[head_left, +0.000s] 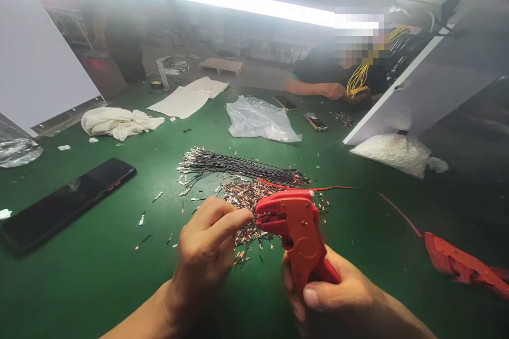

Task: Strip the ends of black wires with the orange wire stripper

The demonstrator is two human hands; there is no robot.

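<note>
My right hand [345, 288] is wrapped around the handles of a red wire stripper [304, 238], its jaws pointing left. Between the pinched thumb and finger of my left hand [209, 243] is a thin black wire [260, 216], its end at the stripper's jaws. Most of that wire is hidden by my fingers. Just beyond both hands lies a heap of short wire scraps [246, 194] with bare copper showing. Behind the heap, a bundle of black wires [234, 165] with metal terminals at its left end rests on the green table [119, 286].
A black phone [71, 204] lies at left, near a white cloth [119, 123]. Further back are paper sheets [186, 98] and a clear plastic bag [262, 119]. A red-handled tool [461, 259] lies at right. Across the table, a person's hand [334, 90] is beside yellow wires [358, 82].
</note>
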